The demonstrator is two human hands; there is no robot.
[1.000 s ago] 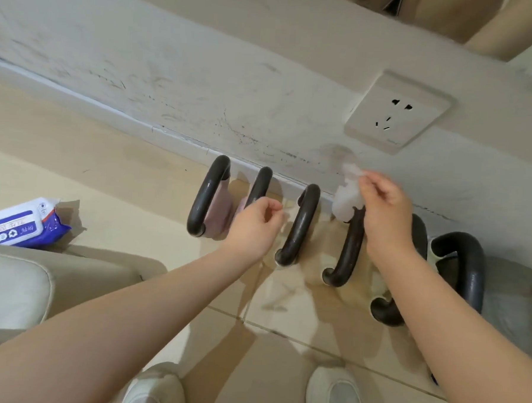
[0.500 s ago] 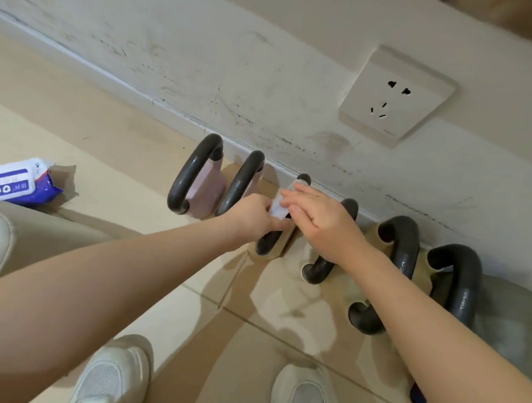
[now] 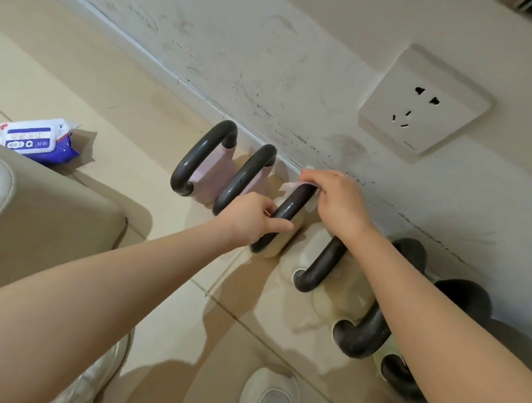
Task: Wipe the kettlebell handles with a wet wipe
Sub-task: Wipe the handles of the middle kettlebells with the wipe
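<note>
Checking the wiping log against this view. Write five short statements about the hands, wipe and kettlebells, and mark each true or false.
1. The right hand presses a wet wipe onto the third kettlebell handle from the left. True.
2. The left hand grips the pink kettlebell. False: it holds the same third handle, lower down.
3. The wipes packet lies on the floor. True.
4. A plug sits in the wall socket. False: it is empty.
5. The kettlebells stand along the wall. True.
</note>
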